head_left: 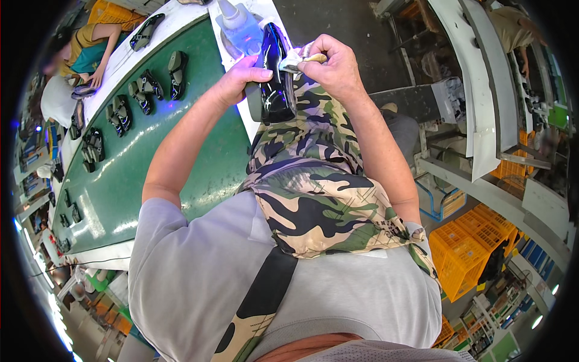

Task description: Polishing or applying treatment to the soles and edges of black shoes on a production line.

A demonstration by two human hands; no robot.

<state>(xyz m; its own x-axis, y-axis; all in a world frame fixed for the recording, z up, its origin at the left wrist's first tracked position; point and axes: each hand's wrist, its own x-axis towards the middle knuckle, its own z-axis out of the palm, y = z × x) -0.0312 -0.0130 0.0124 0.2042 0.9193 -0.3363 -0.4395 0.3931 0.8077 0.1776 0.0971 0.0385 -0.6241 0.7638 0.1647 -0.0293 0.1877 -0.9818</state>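
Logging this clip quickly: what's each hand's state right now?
Left hand: closed, holding a glossy black shoe.
Right hand: closed, pinching a crumpled, pale cloth-like piece at the shoe.

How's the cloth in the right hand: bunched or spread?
Bunched: the pale cloth is crumpled small in the right hand, beside the glossy black shoe.

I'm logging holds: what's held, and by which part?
Left hand: glossy black shoe, by its left side. Right hand: pale cloth, bunched up, exact part unclear.
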